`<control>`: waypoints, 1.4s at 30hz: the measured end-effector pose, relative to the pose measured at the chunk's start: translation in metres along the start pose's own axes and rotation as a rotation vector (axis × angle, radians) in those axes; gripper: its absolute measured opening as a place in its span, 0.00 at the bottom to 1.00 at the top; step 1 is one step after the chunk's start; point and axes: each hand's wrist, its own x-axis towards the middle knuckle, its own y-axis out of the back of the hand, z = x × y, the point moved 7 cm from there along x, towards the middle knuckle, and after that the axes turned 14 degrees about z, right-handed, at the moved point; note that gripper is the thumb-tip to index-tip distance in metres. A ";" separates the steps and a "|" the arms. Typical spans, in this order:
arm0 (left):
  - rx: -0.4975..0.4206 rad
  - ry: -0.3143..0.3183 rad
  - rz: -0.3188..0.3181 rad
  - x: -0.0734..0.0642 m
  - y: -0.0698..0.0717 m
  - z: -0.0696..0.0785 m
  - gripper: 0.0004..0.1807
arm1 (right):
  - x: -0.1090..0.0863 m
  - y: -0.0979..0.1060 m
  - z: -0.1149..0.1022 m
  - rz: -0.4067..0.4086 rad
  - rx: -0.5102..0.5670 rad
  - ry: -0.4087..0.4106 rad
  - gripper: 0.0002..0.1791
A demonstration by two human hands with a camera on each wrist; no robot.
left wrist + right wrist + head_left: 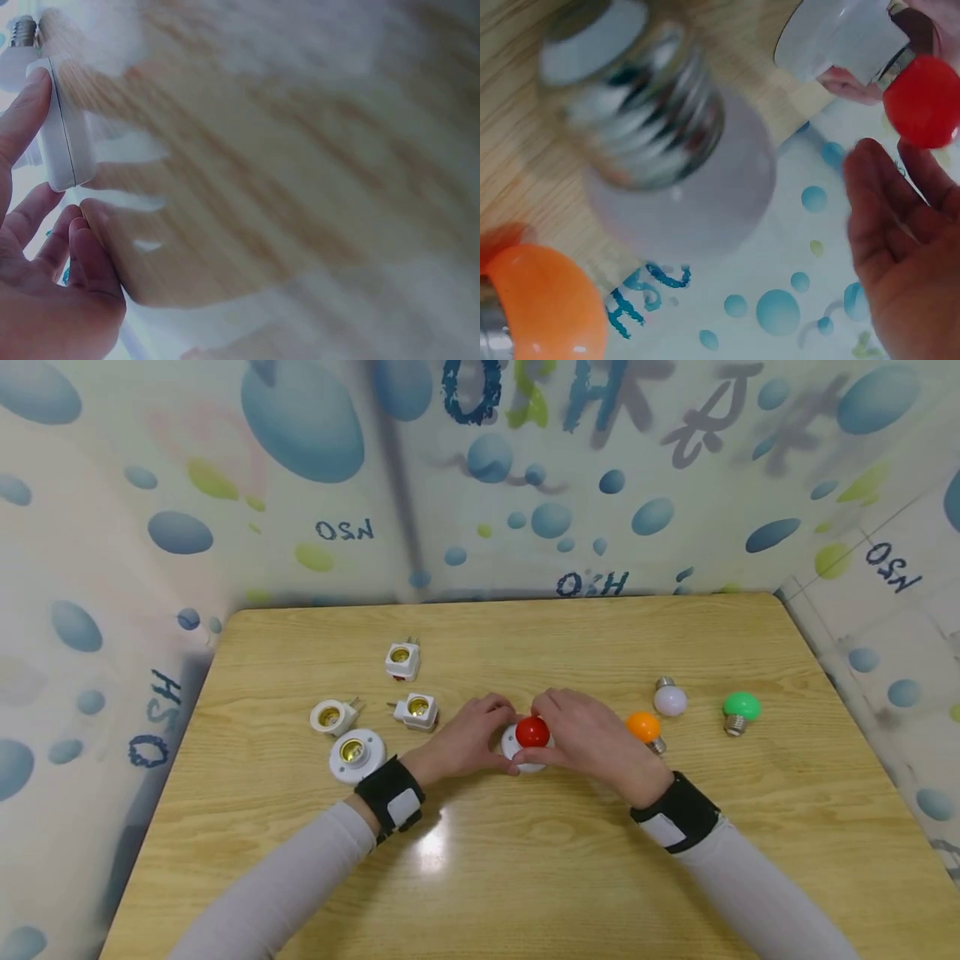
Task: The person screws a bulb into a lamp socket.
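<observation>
A round white lamp holder stands on the table between my hands, with a red bulb upright in its socket. In the right wrist view, a strip of metal thread shows between the red bulb and the holder. My left hand grips the holder's base by its edge; the left wrist view has the thumb on top of the white base. My right hand holds the red bulb from the right, its fingers curved about the globe.
To the left lie another round holder, a round plug-in socket and two square plug-in sockets. An orange bulb, a white bulb and a green bulb lie to the right. A patterned wall borders the table's back edge.
</observation>
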 end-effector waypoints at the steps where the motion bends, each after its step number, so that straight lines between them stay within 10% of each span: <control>1: -0.001 -0.002 0.002 0.000 -0.001 0.000 0.35 | -0.001 -0.001 0.001 -0.020 0.022 -0.013 0.39; 14: -0.020 0.001 -0.003 -0.003 0.001 -0.001 0.39 | -0.008 0.005 -0.008 -0.112 0.302 0.147 0.26; 42: 0.003 -0.002 0.003 -0.001 0.001 0.001 0.35 | -0.002 0.002 -0.008 0.007 -0.007 0.106 0.30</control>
